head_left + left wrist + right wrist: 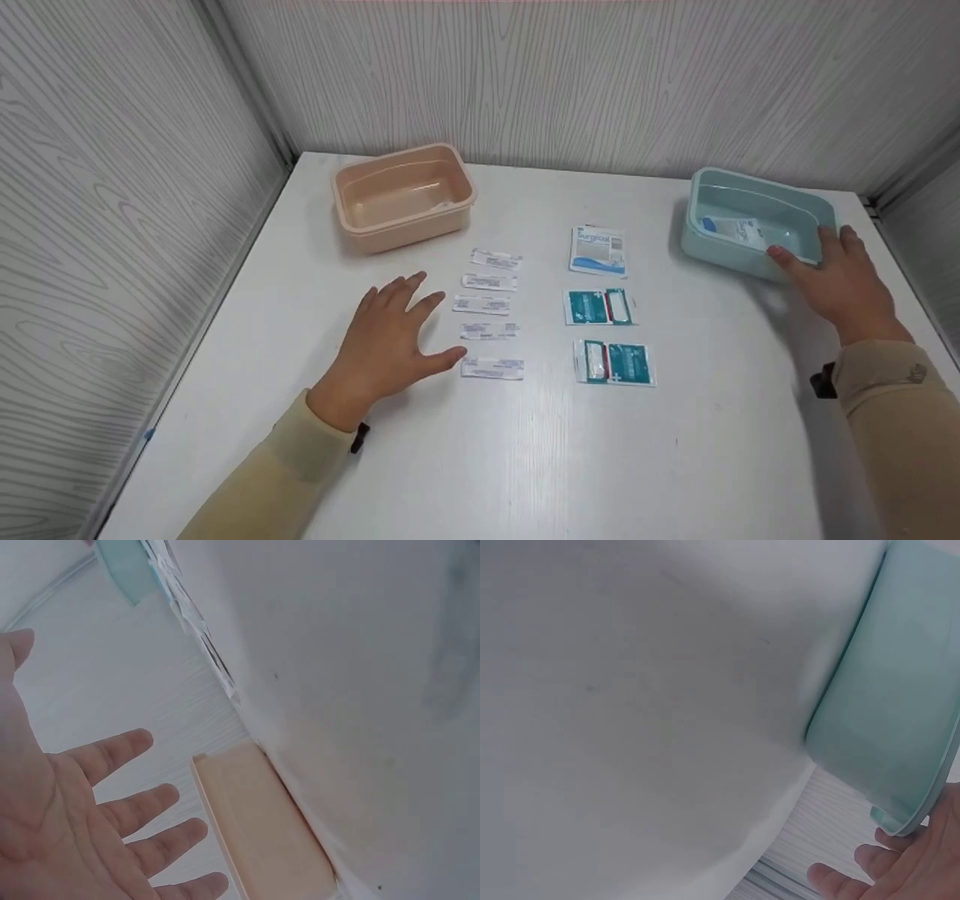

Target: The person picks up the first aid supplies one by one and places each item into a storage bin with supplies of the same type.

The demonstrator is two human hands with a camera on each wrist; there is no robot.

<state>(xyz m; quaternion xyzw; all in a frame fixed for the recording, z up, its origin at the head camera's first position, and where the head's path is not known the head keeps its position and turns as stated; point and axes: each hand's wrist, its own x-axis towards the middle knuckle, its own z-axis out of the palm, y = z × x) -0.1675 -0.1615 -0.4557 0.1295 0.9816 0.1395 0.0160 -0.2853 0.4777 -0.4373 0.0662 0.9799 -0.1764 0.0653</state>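
Note:
My left hand [382,341] is held over the table with fingers spread, nothing in it. Just right of it lie several narrow white paper sachets [487,305] in a column. Farther right are a white-and-blue packet marked "Surgical" [598,250] and two teal-and-white packets [600,307], one in front of the other. My right hand [847,285] is at the near right corner of the pale green box [739,259], thumb over the rim and fingers extended. Inside that box lies another white-and-blue packet [739,231]. The right wrist view shows the fingers reaching past the box's rim [934,802].
A peach box [405,232] stands at the back left with a small whitish item inside, too small to identify. Wood-grained panels [525,82] close in the back and both sides of the white table [517,457].

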